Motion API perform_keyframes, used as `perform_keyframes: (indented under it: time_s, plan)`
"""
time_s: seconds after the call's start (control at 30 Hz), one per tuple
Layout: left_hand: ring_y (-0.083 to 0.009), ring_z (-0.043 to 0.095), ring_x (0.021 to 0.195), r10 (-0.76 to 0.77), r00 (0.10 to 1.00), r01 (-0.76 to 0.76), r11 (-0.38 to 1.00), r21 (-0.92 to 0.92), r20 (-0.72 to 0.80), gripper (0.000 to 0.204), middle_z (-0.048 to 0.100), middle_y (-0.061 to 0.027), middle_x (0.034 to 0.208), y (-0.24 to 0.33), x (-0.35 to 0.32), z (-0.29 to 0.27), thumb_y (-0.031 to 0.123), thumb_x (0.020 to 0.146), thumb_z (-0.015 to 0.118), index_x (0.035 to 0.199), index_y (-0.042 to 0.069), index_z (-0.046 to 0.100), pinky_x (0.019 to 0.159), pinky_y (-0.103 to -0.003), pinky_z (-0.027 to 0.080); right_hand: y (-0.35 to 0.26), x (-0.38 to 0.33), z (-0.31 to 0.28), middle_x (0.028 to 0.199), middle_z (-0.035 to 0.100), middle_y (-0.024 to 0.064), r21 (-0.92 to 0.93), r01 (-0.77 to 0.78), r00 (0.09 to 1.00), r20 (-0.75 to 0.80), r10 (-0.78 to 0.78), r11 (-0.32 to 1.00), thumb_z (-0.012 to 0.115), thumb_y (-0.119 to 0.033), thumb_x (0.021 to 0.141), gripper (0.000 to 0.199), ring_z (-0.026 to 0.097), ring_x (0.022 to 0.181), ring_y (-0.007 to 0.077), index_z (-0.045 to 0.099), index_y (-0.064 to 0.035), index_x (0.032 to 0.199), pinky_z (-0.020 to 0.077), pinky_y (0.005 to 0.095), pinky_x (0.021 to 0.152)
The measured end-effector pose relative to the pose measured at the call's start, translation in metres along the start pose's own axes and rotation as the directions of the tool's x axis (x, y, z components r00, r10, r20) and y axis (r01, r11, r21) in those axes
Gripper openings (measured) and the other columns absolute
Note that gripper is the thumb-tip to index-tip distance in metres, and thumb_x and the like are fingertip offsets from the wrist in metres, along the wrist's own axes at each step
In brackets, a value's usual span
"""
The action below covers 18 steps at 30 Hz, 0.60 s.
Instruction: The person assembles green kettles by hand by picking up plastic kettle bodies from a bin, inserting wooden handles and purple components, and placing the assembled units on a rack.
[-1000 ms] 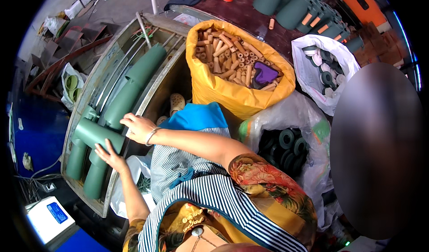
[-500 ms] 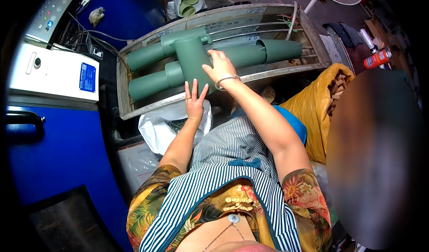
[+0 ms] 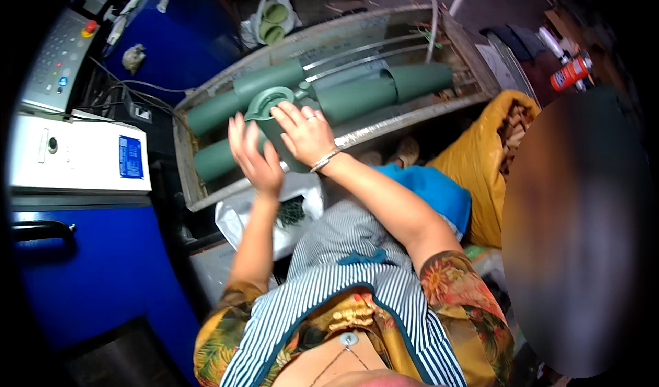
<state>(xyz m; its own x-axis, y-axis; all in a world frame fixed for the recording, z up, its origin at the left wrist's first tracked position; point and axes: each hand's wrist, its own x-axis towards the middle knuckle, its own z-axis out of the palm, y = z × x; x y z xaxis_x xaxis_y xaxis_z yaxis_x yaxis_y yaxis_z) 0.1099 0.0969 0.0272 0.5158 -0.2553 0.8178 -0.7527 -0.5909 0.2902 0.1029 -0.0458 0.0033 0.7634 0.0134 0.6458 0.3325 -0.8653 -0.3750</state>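
A green plastic tube (image 3: 292, 155) stands tilted on end above a long metal-framed trough (image 3: 360, 134). Its round, collared mouth is turned up toward me. My right hand (image 3: 307, 136) has its fingers over the rim and its thumb against the outer wall. Beside the tube's left side is my left hand (image 3: 255, 159), slightly blurred, with fingers stretched and spread; whether it touches the wall I cannot tell. Other green tubes lie lengthwise in the trough, one long tapered piece (image 3: 364, 99) to the right and a shorter one (image 3: 221, 159) at the left.
Below the trough sits a white bag (image 3: 237, 215) with dark green shavings. A yellow sack (image 3: 473, 147) of brown pieces stands at the right. The blue machine cabinet (image 3: 89, 263) fills the left. Behind the trough lies a bag of green tubes (image 3: 273, 23); an orange can (image 3: 571, 73) is far right.
The tube that lay across the others has been tipped up, mouth upward. Both hands have moved left, the right one onto its rim. The view has shifted slightly.
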Motion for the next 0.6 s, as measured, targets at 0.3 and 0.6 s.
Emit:
perform_keyframes:
  time_s: [0.3, 0.6]
  plan:
    - [-0.0347, 0.057, 0.115, -0.066, 0.6, -0.217, 0.946, 0.242, 0.797, 0.047, 0.063, -0.0122, 0.115, -0.01, 0.066, 0.035, 0.042, 0.087, 0.069, 0.116, 0.005, 0.063, 0.099, -0.047, 0.043, 0.081, -0.154, -0.185, 0.122, 0.065, 0.0108, -0.322, -0.165, 0.965, -0.246, 0.086, 0.932, 0.067, -0.016, 0.079, 0.025, 0.063, 0.104, 0.0244, 0.072, -0.0115, 0.102, 0.0483, 0.039, 0.093]
    - [-0.0285, 0.054, 0.123, -0.16, 0.61, -0.277, 0.875, 0.398, 0.776, 0.041, 0.063, -0.0061, 0.119, 0.005, 0.059, 0.07, 0.042, 0.089, 0.067, 0.113, 0.009, 0.063, 0.105, -0.06, 0.037, 0.197, -0.383, -0.436, 0.115, 0.065, 0.0054, -0.807, -0.575, 0.394, -0.126, 0.91, 0.137, 0.069, -0.038, 0.088, 0.034, 0.054, 0.117, 0.0305, 0.07, -0.023, 0.118, 0.0476, 0.0514, 0.094]
